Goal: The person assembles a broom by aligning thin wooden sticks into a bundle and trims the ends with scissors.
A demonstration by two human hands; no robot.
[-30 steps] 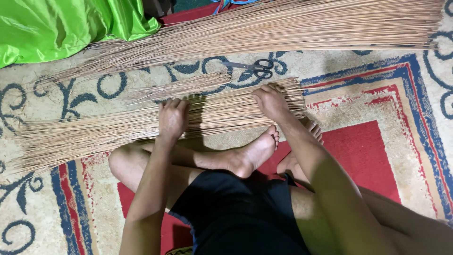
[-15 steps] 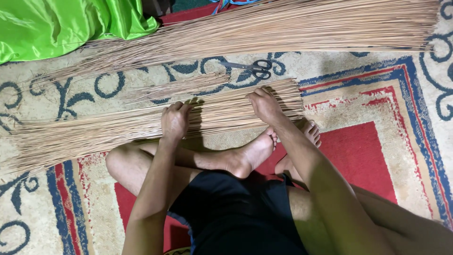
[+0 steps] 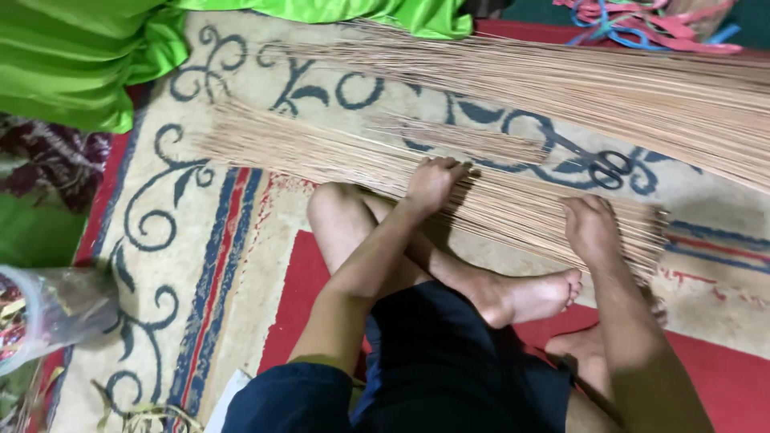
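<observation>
Both hands press palm-down on the sticks (image 3: 497, 204), left hand (image 3: 433, 183) fingers curled, right hand (image 3: 589, 228) flat. Can't tell if either's actually gripping any. Bigger pile (image 3: 642, 88) runs off frame right.

Tan thin sticks (image 3: 513, 204) lie on a cream carpet (image 3: 241, 265) with blue scrolls and red fields, bright green cloth (image 3: 80, 56) at upper left.

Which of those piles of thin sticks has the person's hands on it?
The near bundle, just beyond the crossed legs: both the left hand and right hand press on it. The larger far pile lies untouched.
</observation>
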